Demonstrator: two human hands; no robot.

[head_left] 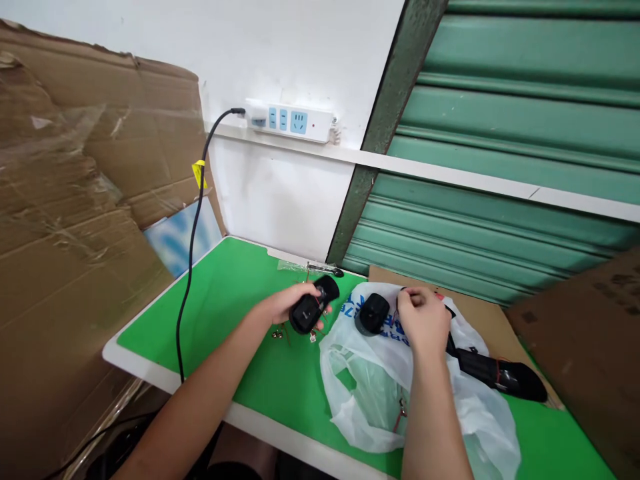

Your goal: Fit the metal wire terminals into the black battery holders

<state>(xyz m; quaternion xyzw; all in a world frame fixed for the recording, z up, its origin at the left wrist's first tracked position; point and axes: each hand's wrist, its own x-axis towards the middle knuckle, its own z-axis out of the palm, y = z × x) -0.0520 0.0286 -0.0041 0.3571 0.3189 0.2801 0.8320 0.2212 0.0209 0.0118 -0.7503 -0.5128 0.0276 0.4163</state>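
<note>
The left hand [295,301] is closed around one black device [304,315], thumb across its upper face; the device lies in the palm and juts out past the fingers at both ends, above the middle of the table [200,320]. The right hand [425,319] is over the one white plastic bag [367,373], thumb and fingertips drawn close together; whether they pinch anything, I cannot tell. One black rounded piece [373,314] rests on the bag, just left of that hand. One long black part [520,381] reaches from the bag towards the table's right edge. Small metal pieces [277,334] lie near the left hand, too partly hidden to count. One slim black-ended tool [325,269] lies by the table's back edge.
</note>
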